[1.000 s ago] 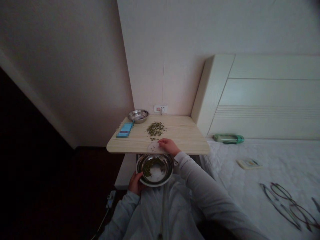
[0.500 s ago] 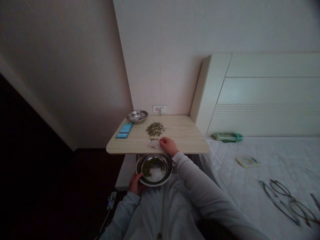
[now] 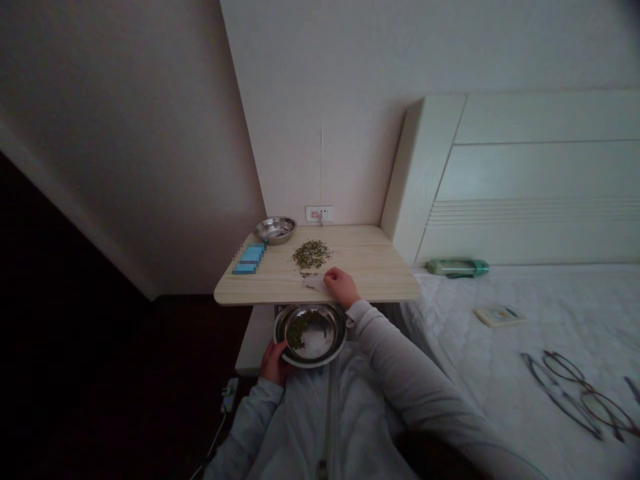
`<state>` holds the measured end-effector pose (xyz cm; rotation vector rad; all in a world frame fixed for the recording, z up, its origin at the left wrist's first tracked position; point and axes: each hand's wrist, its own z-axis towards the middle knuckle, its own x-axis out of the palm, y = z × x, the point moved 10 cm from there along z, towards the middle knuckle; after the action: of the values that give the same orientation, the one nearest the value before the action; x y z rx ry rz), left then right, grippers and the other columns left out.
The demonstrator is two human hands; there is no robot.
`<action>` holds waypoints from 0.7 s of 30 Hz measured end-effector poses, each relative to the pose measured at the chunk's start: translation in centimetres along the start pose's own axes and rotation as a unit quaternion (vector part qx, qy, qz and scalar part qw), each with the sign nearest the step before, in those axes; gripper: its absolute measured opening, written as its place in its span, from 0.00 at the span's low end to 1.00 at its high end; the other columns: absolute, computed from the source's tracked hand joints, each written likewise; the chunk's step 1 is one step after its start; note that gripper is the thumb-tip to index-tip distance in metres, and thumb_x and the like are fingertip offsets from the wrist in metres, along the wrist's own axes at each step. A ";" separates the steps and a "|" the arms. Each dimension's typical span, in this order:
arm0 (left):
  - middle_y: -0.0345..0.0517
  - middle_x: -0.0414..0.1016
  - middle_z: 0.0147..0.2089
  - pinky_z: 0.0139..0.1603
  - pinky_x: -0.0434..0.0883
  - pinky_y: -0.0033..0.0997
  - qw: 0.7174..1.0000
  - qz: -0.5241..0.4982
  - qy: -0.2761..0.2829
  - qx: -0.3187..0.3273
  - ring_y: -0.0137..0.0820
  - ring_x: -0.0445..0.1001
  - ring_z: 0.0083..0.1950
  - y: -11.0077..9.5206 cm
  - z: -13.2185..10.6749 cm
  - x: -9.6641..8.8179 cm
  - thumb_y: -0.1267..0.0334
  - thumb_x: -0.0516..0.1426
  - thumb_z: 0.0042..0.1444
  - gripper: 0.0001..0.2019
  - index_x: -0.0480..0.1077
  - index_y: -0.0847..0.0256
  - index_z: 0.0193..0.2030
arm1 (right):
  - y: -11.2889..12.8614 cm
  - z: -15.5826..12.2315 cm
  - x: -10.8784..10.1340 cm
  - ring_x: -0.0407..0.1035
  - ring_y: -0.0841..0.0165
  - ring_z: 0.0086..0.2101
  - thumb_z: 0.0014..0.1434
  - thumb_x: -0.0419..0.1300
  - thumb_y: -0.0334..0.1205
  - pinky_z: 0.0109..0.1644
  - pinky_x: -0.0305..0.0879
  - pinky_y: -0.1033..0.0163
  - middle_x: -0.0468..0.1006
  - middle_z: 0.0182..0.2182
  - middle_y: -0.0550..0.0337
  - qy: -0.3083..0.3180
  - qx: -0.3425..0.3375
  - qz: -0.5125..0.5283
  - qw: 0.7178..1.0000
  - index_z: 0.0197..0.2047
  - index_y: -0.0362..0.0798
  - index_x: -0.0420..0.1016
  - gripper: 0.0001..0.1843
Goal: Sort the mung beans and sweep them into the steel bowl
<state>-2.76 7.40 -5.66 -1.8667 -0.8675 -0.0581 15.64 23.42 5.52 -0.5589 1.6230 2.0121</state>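
Observation:
My left hand (image 3: 275, 363) grips the left rim of a steel bowl (image 3: 320, 360) just below the table's front edge. Inside that bowl lie small green bits like beans or dried leaf (image 3: 299, 330), mostly on the left side. Over the front of the table, my right hand (image 3: 342, 285) is closed, its fingers pinching a thin, pale, see-through piece like a sheet or scraper (image 3: 314, 282). Just beyond that piece a loose pile of the same green bits (image 3: 311, 254) is spread on the wooden tabletop (image 3: 370, 267).
A second steel bowl (image 3: 275, 231) stands at the table's back left, with a blurred blue object (image 3: 249, 258) before it. A wall socket (image 3: 319, 213) is behind. On the bed to the right are a green bottle (image 3: 457, 268), a pale flat object (image 3: 499, 315) and eyeglasses (image 3: 565, 387).
My right hand and the pale piece have shifted slightly; the few green bits seen near the table edge before no longer show. The left hand keeps its hold on the bowl.

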 end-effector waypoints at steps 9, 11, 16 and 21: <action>0.39 0.70 0.23 0.22 0.68 0.27 1.000 0.000 0.002 -0.001 0.28 0.70 0.25 0.1 -0.1 -0.1 0.72 0.53 0.42 0.05 0.64 0.63 0.28 | -1.0 1.9 -0.5 0.63 0.73 0.26 0.46 0.50 0.38 0.33 0.58 0.68 0.70 0.21 0.63 0.006 0.003 0.120 0.993 0.30 0.45 0.70 0.11; 0.39 0.70 0.22 0.22 0.68 0.28 1.000 0.003 0.000 -0.007 0.28 0.70 0.25 0.2 0.0 -0.1 0.72 0.53 0.42 0.05 0.64 0.62 0.28 | -1.0 2.1 -0.6 0.63 0.73 0.26 0.47 0.50 0.39 0.34 0.58 0.68 0.70 0.22 0.63 -0.002 -0.003 0.119 0.993 0.31 0.45 0.70 0.11; 0.40 0.71 0.25 0.24 0.69 0.30 1.000 -0.007 0.006 -0.006 0.30 0.71 0.27 0.4 0.4 -0.2 0.72 0.53 0.41 0.06 0.64 0.61 0.29 | -0.8 2.0 -0.3 0.62 0.73 0.26 0.47 0.50 0.41 0.32 0.57 0.68 0.70 0.23 0.63 -0.003 -0.032 0.079 0.996 0.33 0.46 0.71 0.13; 0.40 0.71 0.25 0.25 0.69 0.30 1.000 -0.014 0.009 -0.007 0.31 0.72 0.29 0.6 0.7 -0.3 0.72 0.53 0.41 0.07 0.65 0.61 0.31 | -0.6 1.8 -0.3 0.61 0.73 0.25 0.48 0.49 0.41 0.32 0.56 0.68 0.70 0.23 0.63 0.001 -0.034 0.056 0.998 0.34 0.46 0.71 0.13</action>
<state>-2.84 7.68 -6.61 -1.8653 -0.8829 -0.0973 16.22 25.25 5.55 -0.5041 1.6248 2.1566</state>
